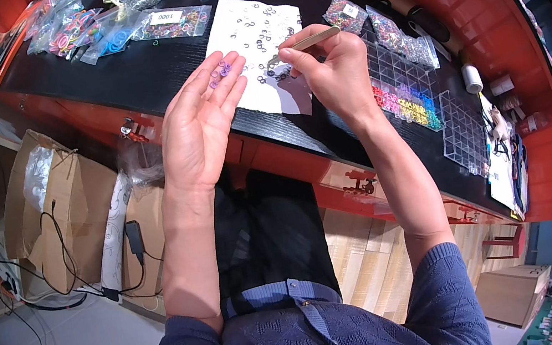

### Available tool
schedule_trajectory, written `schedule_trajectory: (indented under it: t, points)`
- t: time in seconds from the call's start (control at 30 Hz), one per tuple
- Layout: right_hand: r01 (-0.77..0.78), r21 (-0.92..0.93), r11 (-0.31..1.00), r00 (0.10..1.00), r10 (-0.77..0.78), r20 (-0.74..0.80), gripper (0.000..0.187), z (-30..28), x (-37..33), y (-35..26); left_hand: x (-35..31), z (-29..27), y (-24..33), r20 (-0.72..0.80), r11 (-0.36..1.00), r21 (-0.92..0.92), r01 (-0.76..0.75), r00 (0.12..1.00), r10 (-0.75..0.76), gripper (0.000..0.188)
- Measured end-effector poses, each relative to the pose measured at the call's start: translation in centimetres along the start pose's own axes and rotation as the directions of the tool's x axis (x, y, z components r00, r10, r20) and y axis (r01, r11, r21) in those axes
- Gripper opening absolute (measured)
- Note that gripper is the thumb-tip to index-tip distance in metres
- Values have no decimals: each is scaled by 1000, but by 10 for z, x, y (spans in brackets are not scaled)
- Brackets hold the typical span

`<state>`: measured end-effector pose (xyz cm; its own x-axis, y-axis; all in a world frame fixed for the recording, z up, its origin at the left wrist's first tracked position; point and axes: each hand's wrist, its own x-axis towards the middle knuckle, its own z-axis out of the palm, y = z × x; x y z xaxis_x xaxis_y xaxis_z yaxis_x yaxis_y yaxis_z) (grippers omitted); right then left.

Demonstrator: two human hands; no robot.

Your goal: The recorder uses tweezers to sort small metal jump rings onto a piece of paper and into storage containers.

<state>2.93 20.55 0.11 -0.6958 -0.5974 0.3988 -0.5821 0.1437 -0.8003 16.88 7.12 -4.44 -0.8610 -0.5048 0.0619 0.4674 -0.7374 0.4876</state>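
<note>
Head view, near to far: dark blue knit sweater and black trousers nearest, both bare forearms reaching forward to the desk, black top with red sides. Down to the left, off the desk, an open cardboard box and a black power adapter on its cable; wood-look floor shows under the desk to the right

Left hand: palm up, open, fingers out flat, holding its palm just left of the paper. Small cluster of purple rings lies loose on the fingers

Right hand: closed in a pinch on gold-coloured tweezers, back end sticking out to the right past the knuckles, tips pointing left and down over the paper. Too small to tell if the tips grip a ring

White paper lies on the desk between and beyond the hands, dark rings scattered over it, mostly apart, some touching

Right of the right hand: clear compartment box, near cells holding pink pieces, yellow pieces and blue pieces. Clear gridded tray just beside it, further right

Behind the box, clear bags of small bits, plus a white roll. Far left, a labelled bag of coloured bits near the paper, then a pile of bags with coloured loops
</note>
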Motion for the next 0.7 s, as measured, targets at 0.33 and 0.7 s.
schedule_trajectory:
  t: [0.33, 0.7]
  points:
    - [10, 219, 976, 1000, -6, -20, 8, -3, 2, 0, 1, -1, 0, 3, 1000, -12, 5, 1000, -5, 44]
    - [-1, 99, 995, 998, -6, 68, 10, 3, -1, 4, 0, 0, 0, -3, 1000, -10, 4, 1000, -4, 44]
